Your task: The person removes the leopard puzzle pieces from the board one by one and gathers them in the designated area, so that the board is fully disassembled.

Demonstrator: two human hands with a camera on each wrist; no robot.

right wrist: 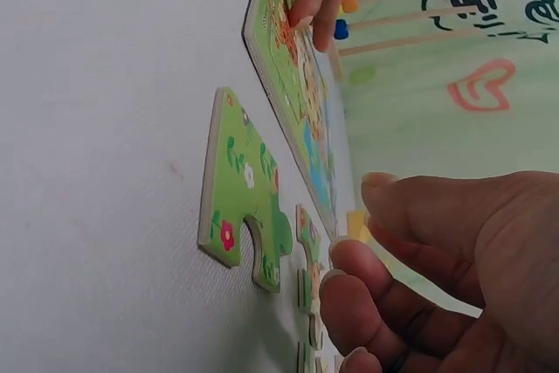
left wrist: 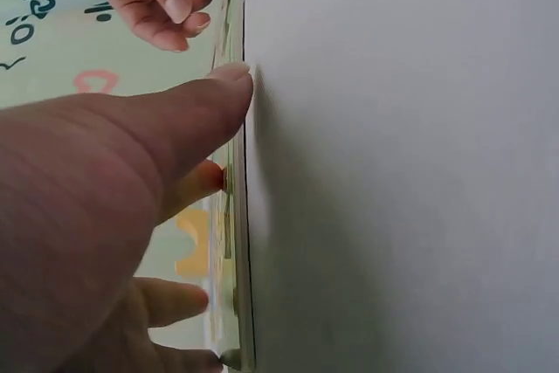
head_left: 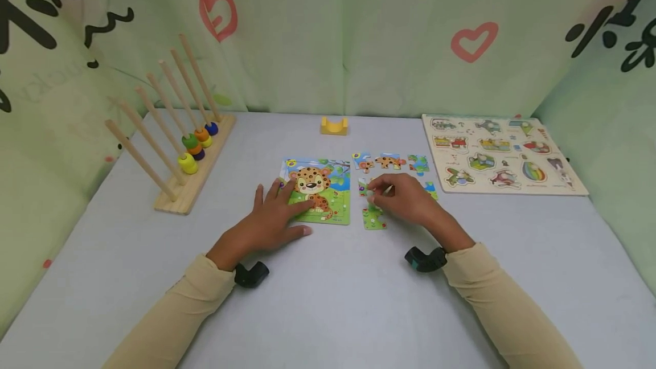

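My left hand (head_left: 269, 221) lies with fingers spread on the left part of a leopard jigsaw puzzle (head_left: 328, 187); its thumb is off the board, over the table. In the left wrist view the fingertips touch the board's edge. Above the loose puzzle pieces, my right hand (head_left: 405, 198) hovers with loosely bent fingers. The right wrist view shows a gap between its thumb (right wrist: 419, 207) and fingers, with nothing held. A green corner piece (right wrist: 240, 172) with flowers lies flat below that hand. Further pieces, such as a spotted-body piece (head_left: 390, 161), lie beyond, some partly hidden by the hand.
On the left stands a wooden peg rack (head_left: 200, 187) with coloured beads on some pegs. A yellow notched block (head_left: 334, 126) sits at the back. A wooden picture board (head_left: 512, 181) lies at the right. Curtains (head_left: 389, 44) enclose the table's back and sides.
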